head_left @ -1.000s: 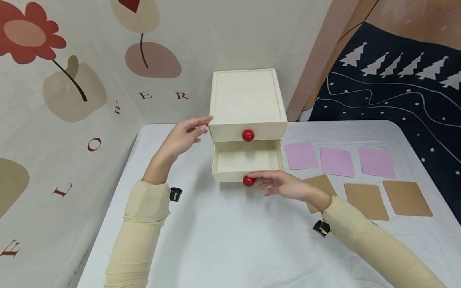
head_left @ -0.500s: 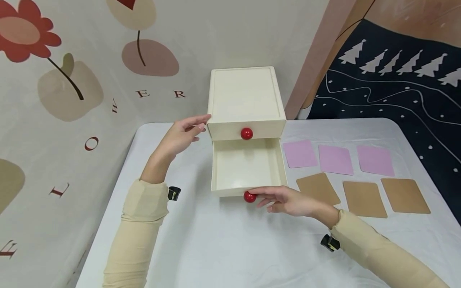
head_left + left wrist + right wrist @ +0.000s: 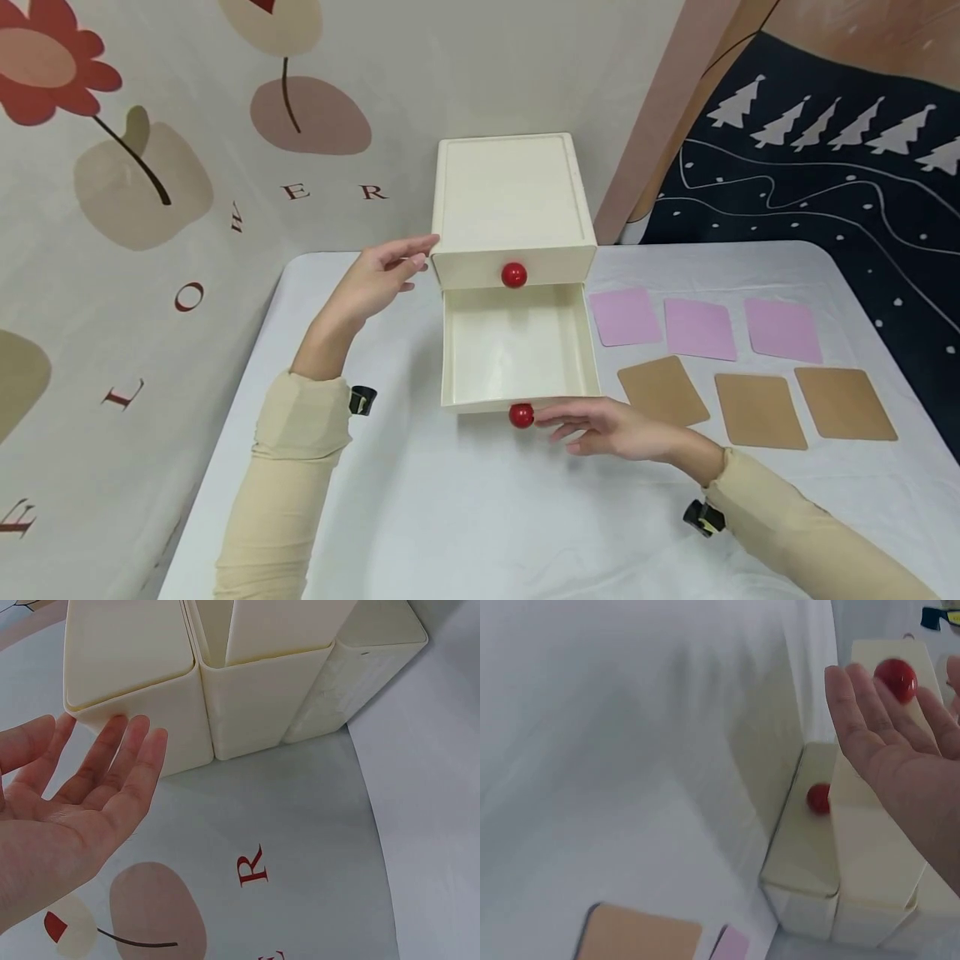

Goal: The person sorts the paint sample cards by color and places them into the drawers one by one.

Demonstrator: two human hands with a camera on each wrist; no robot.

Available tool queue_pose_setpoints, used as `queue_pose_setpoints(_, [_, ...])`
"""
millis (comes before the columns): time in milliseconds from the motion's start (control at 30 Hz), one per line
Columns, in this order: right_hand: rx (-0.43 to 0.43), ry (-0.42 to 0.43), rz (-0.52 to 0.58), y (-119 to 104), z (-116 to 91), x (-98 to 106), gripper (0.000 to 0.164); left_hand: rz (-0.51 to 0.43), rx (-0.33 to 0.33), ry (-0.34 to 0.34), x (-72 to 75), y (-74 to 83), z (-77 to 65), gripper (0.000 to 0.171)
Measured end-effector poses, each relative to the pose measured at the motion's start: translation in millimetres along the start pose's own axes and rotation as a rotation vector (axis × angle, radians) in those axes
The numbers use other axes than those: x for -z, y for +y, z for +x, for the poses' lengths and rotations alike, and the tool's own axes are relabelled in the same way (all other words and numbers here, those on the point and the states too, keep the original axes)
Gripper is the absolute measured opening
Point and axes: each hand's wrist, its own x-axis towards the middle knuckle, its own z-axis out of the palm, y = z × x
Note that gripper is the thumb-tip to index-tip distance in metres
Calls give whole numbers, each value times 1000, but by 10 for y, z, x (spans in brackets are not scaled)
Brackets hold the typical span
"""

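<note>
A cream drawer cabinet (image 3: 510,193) with round red knobs stands at the back of the table. Its middle drawer (image 3: 517,346) is pulled out toward me and bare inside. My left hand (image 3: 375,282) rests straight fingertips against the cabinet's left side near the upper front corner; in the left wrist view those fingers (image 3: 142,765) lie along its wall. My right hand (image 3: 618,429) holds nothing, its fingers loosely extended just right of the pulled-out drawer's knob (image 3: 521,416). In the right wrist view the lower drawer's knob (image 3: 819,799) shows on a closed front.
Right of the cabinet, several flat cards lie in two rows: pink cards (image 3: 701,329) behind, brown cards (image 3: 760,411) in front. A white cloth (image 3: 450,517) covers the table. A printed flower curtain (image 3: 360,108) hangs close behind the cabinet.
The middle drawer has slid further out toward me, drawn by the right hand at its knob. That hand has since come off the knob to the right. The left hand stays at the cabinet's side.
</note>
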Motion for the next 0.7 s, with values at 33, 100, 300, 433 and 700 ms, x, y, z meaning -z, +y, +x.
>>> queue_pose_setpoints(33, [7,5,2,13,-44,27,44,0,1,0,-2,3,0,37])
queue_pose_setpoints(100, [9,18,9,39,-148,91,39,1,-1,0,-7,8,-1,37])
queue_pose_setpoints(300, [-55,123,16,121,-543,366,32,9,-6,3,-13,5,-7,37])
queue_pose_setpoints(433, [-115,313,-27,113,-871,610,28,-2,-12,-2,-9,-6,-7,37])
queue_pose_setpoints(700, [-77,728,-5,275,-1757,1180,38,-9,-17,4,-12,-19,-20,37])
